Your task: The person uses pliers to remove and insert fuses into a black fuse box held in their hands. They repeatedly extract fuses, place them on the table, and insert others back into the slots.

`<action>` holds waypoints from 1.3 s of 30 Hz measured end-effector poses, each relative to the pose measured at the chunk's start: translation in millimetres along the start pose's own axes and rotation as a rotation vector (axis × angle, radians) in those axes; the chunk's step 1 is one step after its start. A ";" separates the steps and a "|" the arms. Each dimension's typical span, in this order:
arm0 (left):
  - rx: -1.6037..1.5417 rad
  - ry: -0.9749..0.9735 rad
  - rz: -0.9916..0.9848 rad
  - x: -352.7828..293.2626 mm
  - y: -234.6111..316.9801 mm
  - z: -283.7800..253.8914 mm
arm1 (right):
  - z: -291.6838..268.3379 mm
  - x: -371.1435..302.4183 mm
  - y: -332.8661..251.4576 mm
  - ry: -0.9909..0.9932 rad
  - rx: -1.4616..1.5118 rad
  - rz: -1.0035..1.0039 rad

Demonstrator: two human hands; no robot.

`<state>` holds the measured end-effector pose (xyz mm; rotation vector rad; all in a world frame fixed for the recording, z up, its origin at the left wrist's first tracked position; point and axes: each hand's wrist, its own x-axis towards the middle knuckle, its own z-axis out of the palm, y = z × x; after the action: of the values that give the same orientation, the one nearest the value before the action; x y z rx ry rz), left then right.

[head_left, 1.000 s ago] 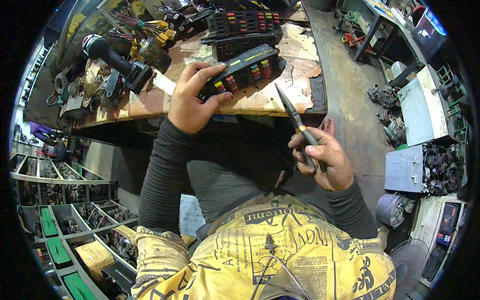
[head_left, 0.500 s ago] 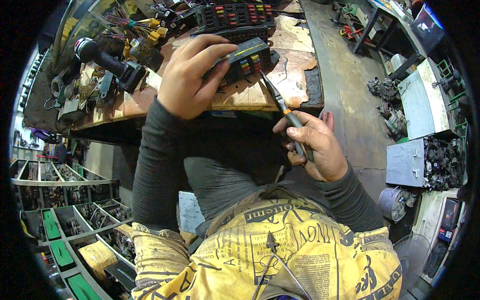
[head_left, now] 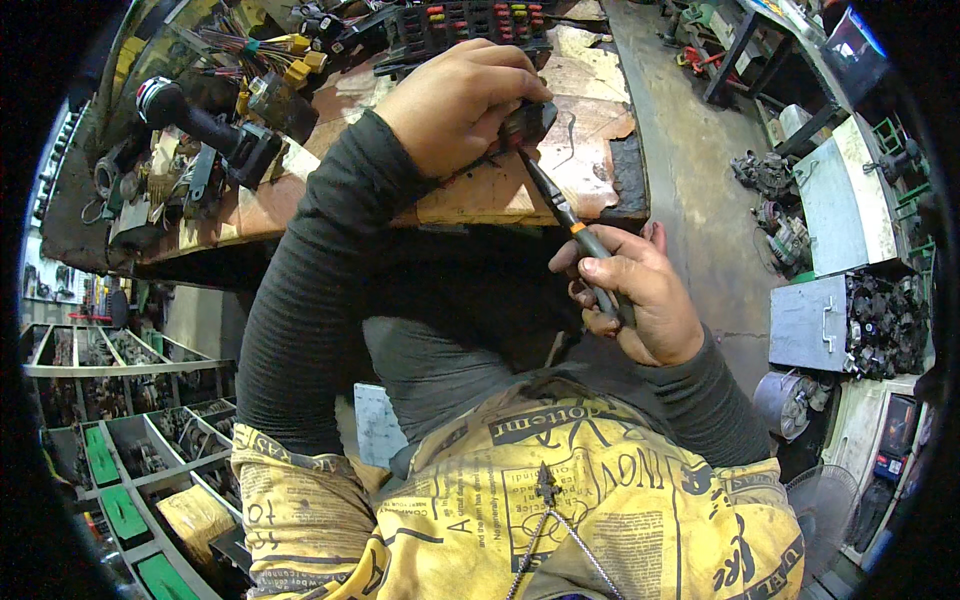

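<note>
Over the workbench (head_left: pixel 580 180), my left hand (head_left: pixel 455 105) is closed around a small black fuse box (head_left: pixel 532 122). Most of that box, its coloured fuses included, is hidden under the fingers; only its right end shows clearly. My right hand (head_left: pixel 645 290) grips a pair of long-nose pliers (head_left: pixel 558 203) with dark handles and an orange band. Their narrow tip points up and left, right by the near side of the box. Whether the tip touches anything there, I cannot tell.
A larger black fuse panel (head_left: pixel 470 32) with red and yellow fuses lies behind my left hand. On the bench's left are a cordless power tool (head_left: pixel 210 125), yellow wire connectors (head_left: pixel 300 68) and assorted parts. Shelving bins (head_left: pixel 130 450) stand at lower left, a grey metal box (head_left: pixel 808 325) at right.
My left hand has moved right and its fingers now wrap over the fuse box, which has turned so its fuses no longer show. The right hand and pliers have hardly moved.
</note>
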<state>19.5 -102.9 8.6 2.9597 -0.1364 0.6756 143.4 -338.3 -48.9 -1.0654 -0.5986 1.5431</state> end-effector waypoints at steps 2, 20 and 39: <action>-0.037 0.005 -0.009 -0.3 1.5 0.8 | -1.0 0.1 0.9 -0.005 -0.002 0.001; -0.086 -0.039 -0.050 1.6 -0.2 -1.1 | 1.5 5.0 0.7 -0.024 0.040 0.008; 0.008 -0.022 -0.101 2.3 -7.9 2.7 | -8.7 -44.4 10.8 -0.017 -0.088 0.122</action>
<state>23.6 -95.5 6.6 2.9588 0.0142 0.6323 144.8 -384.8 -48.2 -1.1750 -0.6278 1.6450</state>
